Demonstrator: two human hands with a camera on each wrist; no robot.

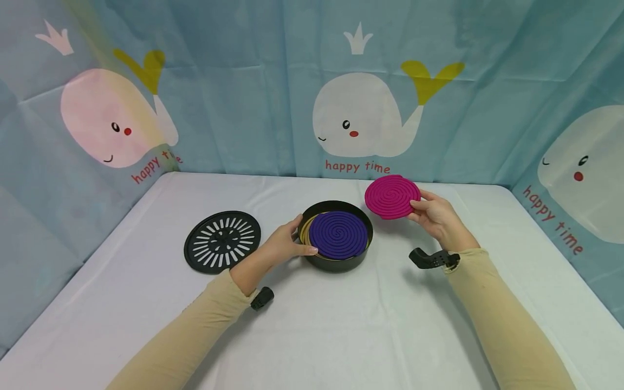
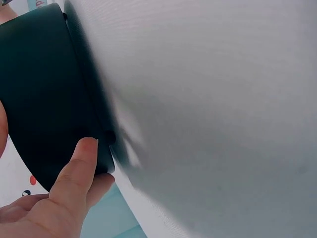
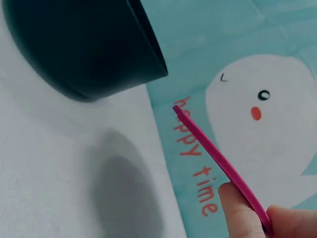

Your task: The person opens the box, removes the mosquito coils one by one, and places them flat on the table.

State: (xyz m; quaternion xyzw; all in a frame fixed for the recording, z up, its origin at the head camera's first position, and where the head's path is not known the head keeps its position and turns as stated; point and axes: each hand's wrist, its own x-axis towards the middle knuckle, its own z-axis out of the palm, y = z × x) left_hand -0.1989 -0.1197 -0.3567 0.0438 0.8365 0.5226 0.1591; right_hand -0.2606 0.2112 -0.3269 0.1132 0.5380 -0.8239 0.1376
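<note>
My right hand (image 1: 441, 219) pinches a thin pink spiral coaster (image 1: 390, 196) by its right edge. It is held up off the table, to the right of and behind a round black holder (image 1: 336, 266). The right wrist view shows this coaster edge-on, between thumb and fingers. A dark blue spiral coaster (image 1: 338, 235) lies in the holder, over a yellow one (image 1: 305, 232) whose left edge shows. With my left hand (image 1: 283, 244) I grip the holder's left side, thumb near the blue coaster. In the left wrist view, fingertips (image 2: 87, 146) press the holder's outer wall.
A flat black slotted disc (image 1: 221, 259) lies left of the holder, partly behind my left wrist. White cloth covers the table (image 1: 365, 336). A blue curtain (image 1: 273, 119) with printed whales hangs along the back and sides. Small black devices (image 1: 431, 259) are strapped at both wrists.
</note>
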